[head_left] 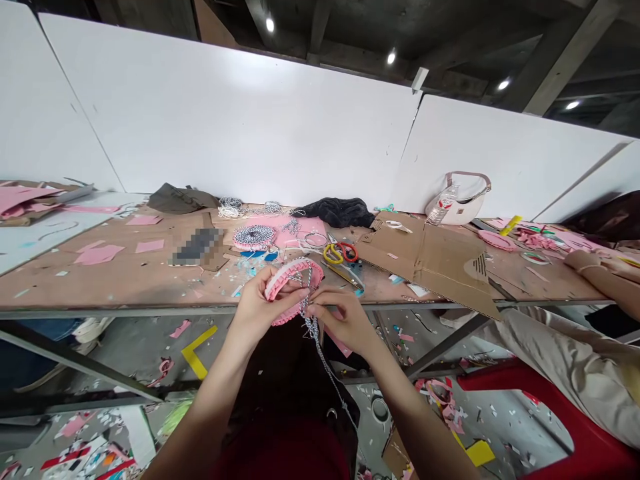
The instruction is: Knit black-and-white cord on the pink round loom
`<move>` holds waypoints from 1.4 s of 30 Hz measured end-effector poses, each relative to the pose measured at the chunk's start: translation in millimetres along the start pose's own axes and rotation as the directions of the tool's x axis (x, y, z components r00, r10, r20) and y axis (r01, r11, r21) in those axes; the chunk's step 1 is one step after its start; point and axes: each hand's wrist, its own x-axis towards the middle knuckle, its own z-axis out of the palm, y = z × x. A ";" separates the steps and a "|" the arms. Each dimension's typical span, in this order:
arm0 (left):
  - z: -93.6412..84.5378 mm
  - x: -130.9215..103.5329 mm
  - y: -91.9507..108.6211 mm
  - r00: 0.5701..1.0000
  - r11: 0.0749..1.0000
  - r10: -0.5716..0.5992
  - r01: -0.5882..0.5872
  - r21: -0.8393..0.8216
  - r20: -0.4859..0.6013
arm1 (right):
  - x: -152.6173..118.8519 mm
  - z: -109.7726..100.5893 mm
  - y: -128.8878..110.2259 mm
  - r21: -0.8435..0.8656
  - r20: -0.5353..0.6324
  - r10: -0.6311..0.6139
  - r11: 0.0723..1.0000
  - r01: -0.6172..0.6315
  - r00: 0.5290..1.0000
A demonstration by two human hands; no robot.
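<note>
Pink on the pleated ring (276,283); mottled black and white along the cord (311,326); black-and-white radial pattern on the pink-rimmed woven disc (247,235).

A pink ring (289,274) with a notched edge stands tilted just below the frame's centre. A dark-and-white cord (312,327) crosses its opening, bunches at its lower right and trails toward the bottom edge.

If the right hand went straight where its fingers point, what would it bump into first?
The right hand would probably meet the striped cord first, right at its fingertips. Just past that seem to be the pink ring and left hand, but depth is unclear.
</note>
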 end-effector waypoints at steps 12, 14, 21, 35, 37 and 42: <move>-5.5 4.4 -6.0 0.993 0.996 0.065 -0.059 0.060 -0.100 | -0.5 -24.3 -2.8 0.182 0.037 0.092 0.979 -0.097 0.995; -11.7 5.3 -4.5 0.990 0.996 0.068 -0.060 0.073 -0.122 | -3.3 -35.9 -1.3 0.210 -0.005 0.117 0.971 -0.113 0.993; -25.8 8.1 9.5 0.989 0.955 0.102 -0.128 0.268 0.108 | -8.2 -69.8 -3.1 0.329 -0.064 0.220 0.925 -0.187 0.973; -29.8 12.9 8.2 0.796 0.961 -0.141 -0.033 0.274 0.589 | 52.3 -88.7 -10.5 0.426 -0.305 0.118 0.905 0.025 0.945; -28.7 15.7 7.7 0.752 0.969 -0.185 0.031 0.247 0.633 | 59.5 -92.8 -7.9 0.420 -0.305 0.107 0.907 0.033 0.946; -24.9 21.3 11.4 0.727 0.979 -0.199 0.114 0.170 0.658 | 66.8 -99.1 1.5 0.491 -0.363 0.172 0.870 0.031 0.916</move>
